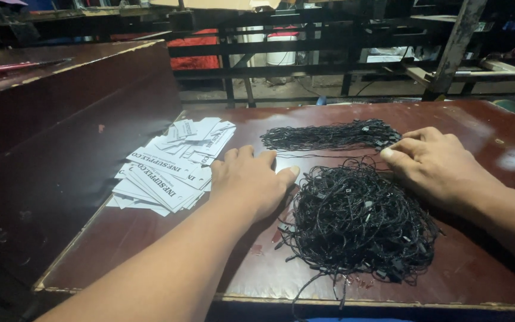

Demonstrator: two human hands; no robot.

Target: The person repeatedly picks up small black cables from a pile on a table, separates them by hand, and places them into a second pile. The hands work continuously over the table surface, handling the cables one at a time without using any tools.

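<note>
My left hand [251,179] lies palm down on the dark red table [484,125], fingers curled, just right of a spread pile of white printed paper tags [171,167]. It touches the left edge of a big tangled heap of black strings with small clasps [359,220]. My right hand [433,158] rests at the heap's upper right, fingertips pinching at a strand near a second, tidier bundle of black strings [329,136] lying farther back. Whether a strand is held between those fingers is not clear.
A tall dark red board or box wall [61,119] rises along the table's left side. Black metal racks and rails [305,48] stand behind the table, with a white container [281,45] among them. The table's front edge [269,297] is close to me.
</note>
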